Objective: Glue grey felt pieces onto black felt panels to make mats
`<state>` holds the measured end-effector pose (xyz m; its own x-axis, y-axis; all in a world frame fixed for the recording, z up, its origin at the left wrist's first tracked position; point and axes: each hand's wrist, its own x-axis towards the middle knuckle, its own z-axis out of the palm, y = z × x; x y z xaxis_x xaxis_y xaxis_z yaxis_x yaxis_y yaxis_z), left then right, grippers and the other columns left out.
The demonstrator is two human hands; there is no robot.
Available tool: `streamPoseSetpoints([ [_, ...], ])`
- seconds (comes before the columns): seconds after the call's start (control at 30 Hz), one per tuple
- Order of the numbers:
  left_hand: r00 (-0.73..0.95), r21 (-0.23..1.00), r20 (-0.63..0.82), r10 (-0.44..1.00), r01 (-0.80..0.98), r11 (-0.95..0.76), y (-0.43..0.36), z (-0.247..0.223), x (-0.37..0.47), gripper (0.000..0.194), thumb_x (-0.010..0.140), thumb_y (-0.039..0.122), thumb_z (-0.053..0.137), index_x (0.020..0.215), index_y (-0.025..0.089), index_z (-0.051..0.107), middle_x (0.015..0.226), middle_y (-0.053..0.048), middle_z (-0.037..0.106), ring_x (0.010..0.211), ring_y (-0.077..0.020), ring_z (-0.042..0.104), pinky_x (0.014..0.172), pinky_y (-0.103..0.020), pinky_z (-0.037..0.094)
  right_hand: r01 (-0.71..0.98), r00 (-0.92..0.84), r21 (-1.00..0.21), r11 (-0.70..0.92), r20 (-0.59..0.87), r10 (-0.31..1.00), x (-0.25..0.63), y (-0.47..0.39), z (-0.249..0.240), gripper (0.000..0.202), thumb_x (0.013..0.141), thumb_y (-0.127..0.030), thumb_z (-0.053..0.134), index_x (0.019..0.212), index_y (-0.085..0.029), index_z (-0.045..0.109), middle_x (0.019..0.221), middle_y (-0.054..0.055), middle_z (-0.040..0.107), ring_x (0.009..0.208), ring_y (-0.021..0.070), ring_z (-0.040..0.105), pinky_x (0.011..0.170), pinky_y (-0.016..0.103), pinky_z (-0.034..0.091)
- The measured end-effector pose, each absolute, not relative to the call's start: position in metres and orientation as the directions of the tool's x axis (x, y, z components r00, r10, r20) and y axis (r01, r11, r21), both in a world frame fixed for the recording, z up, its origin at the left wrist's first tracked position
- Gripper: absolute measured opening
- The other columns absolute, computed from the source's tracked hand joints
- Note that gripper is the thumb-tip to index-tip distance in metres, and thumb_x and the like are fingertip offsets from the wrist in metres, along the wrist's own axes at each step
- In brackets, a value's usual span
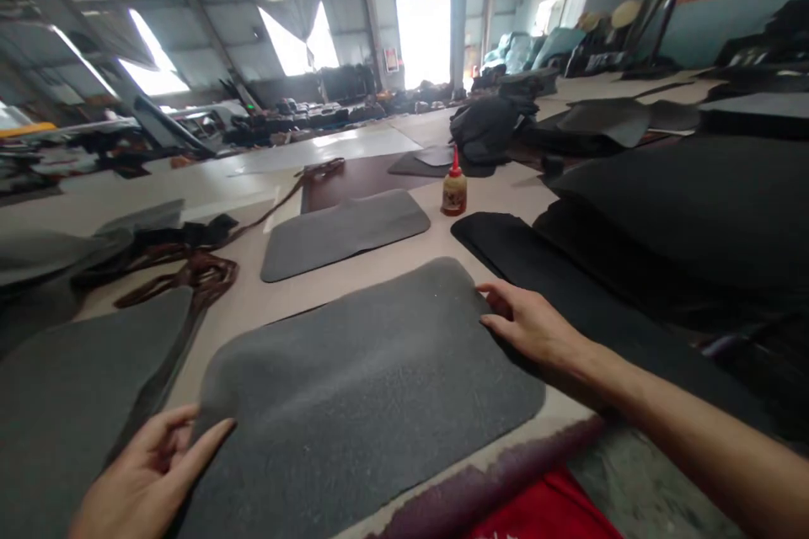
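A large dark grey sheet with rounded corners (372,387) lies over the near part of the table. My left hand (152,467) is at its left edge, thumb on top and fingers at the rim, pinching it. At the upper right edge, my right hand (522,320) holds the same sheet between thumb and fingers. Beyond it lies a smaller grey rounded piece (347,232). A small bottle with a red nozzle (454,189) stands upright behind the sheet, to the right of the smaller piece.
Black sheets (688,219) are stacked on the right, beside a long black piece (537,261). Brown strips (206,274) lie tangled at left, above another grey sheet (82,387). A dark bundle (486,126) sits farther back on the pale table (291,299).
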<state>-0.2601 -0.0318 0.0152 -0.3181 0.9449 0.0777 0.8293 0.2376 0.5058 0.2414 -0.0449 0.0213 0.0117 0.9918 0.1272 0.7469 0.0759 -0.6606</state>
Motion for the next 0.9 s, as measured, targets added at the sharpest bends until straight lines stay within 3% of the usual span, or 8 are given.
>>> streamPoseSetpoints([
  [0.1, -0.348, 0.582, 0.023, 0.937, 0.767, 0.271, -0.035, 0.033, -0.243, 0.093, 0.044, 0.092, 0.063, 0.11, 0.026, 0.062, 0.073, 0.006, 0.066, 0.07, -0.0243, 0.066, 0.069, -0.035, 0.056, 0.819, 0.031, -0.57, 0.066, 0.16, 0.987, 0.243, -0.048, 0.02, 0.043, 0.088, -0.033, 0.062, 0.129, -0.021, 0.055, 0.105, 0.004, 0.062, 0.088, 0.0194, 0.062, 0.077, 0.03, 0.049],
  [0.2, -0.323, 0.503, 0.226, 0.919, 0.847, 0.173, -0.038, 0.035, -0.245, 0.094, 0.059, 0.083, 0.057, 0.125, 0.015, 0.057, 0.092, -0.006, 0.066, 0.082, -0.0293, 0.066, 0.083, -0.044, 0.056, 0.872, 0.017, -0.476, 0.113, 0.261, 0.965, 0.246, -0.054, 0.018, 0.044, 0.092, -0.04, 0.056, 0.132, -0.021, 0.051, 0.12, 0.007, 0.057, 0.094, 0.0215, 0.063, 0.081, 0.034, 0.052],
  [0.3, -0.192, 0.347, 0.478, 0.857, 0.938, 0.017, -0.049, 0.041, -0.244, 0.073, 0.077, 0.075, 0.05, 0.117, 0.016, 0.063, 0.109, -0.013, 0.063, 0.099, -0.033, 0.065, 0.093, -0.048, 0.054, 0.894, -0.044, -0.402, 0.199, 0.363, 0.931, 0.247, -0.059, 0.022, 0.039, 0.097, -0.046, 0.049, 0.131, -0.025, 0.052, 0.123, 0.006, 0.056, 0.088, 0.02, 0.064, 0.075, 0.033, 0.054],
  [0.4, 0.128, 0.251, 0.575, 0.808, 0.912, -0.323, -0.07, 0.056, -0.213, 0.035, 0.093, 0.055, 0.055, 0.109, 0.025, 0.064, 0.108, -0.005, 0.067, 0.097, -0.0232, 0.066, 0.088, -0.034, 0.055, 0.863, -0.203, -0.358, 0.357, 0.401, 0.893, 0.237, -0.058, 0.034, 0.032, 0.1, -0.046, 0.05, 0.126, -0.03, 0.057, 0.119, 0.004, 0.059, 0.087, 0.0181, 0.066, 0.073, 0.03, 0.055],
  [0.47, 0.452, 0.279, 0.458, 0.766, 0.745, -0.606, -0.082, 0.062, -0.179, 0.02, 0.099, 0.034, 0.055, 0.116, 0.026, 0.061, 0.104, -0.002, 0.069, 0.094, -0.0151, 0.066, 0.083, -0.023, 0.054, 0.815, -0.315, -0.352, 0.46, 0.396, 0.862, 0.223, -0.052, 0.046, 0.029, 0.1, -0.045, 0.051, 0.124, -0.03, 0.059, 0.117, 0.004, 0.061, 0.086, 0.0177, 0.066, 0.074, 0.029, 0.055],
  [0.53, 0.714, 0.274, 0.388, 0.582, 0.514, -0.813, -0.087, 0.057, -0.147, 0.014, 0.1, 0.029, 0.055, 0.112, 0.024, 0.062, 0.101, -0.001, 0.07, 0.094, -0.0142, 0.065, 0.081, -0.022, 0.052, 0.757, -0.409, -0.372, 0.537, 0.371, 0.833, 0.204, -0.041, 0.059, 0.027, 0.1, -0.042, 0.05, 0.121, -0.029, 0.062, 0.113, 0.005, 0.063, 0.085, 0.0181, 0.066, 0.075, 0.029, 0.054],
  [0.67, 0.729, 0.057, 0.543, 0.417, 0.464, -0.884, -0.08, 0.019, -0.119, 0.01, 0.099, 0.031, 0.06, 0.097, 0.021, 0.063, 0.093, 0.002, 0.07, 0.083, -0.0125, 0.063, 0.072, -0.024, 0.047, 0.666, -0.541, -0.452, 0.594, 0.255, 0.801, 0.158, 0.001, 0.077, 0.025, 0.098, -0.035, 0.047, 0.11, -0.025, 0.066, 0.105, 0.006, 0.065, 0.086, 0.0194, 0.064, 0.076, 0.032, 0.049],
  [0.9, 0.698, 0.135, 0.559, 0.448, 0.457, -0.879, -0.071, -0.021, -0.129, 0.019, 0.099, 0.042, 0.06, 0.099, 0.023, 0.064, 0.101, 0.004, 0.071, 0.09, -0.0101, 0.063, 0.078, -0.024, 0.045, 0.607, -0.602, -0.603, 0.518, 0.077, 0.795, 0.069, 0.093, 0.066, 0.015, 0.08, -0.015, 0.063, 0.092, -0.018, 0.072, 0.092, 0.002, 0.07, 0.084, 0.0174, 0.063, 0.074, 0.026, 0.044],
])
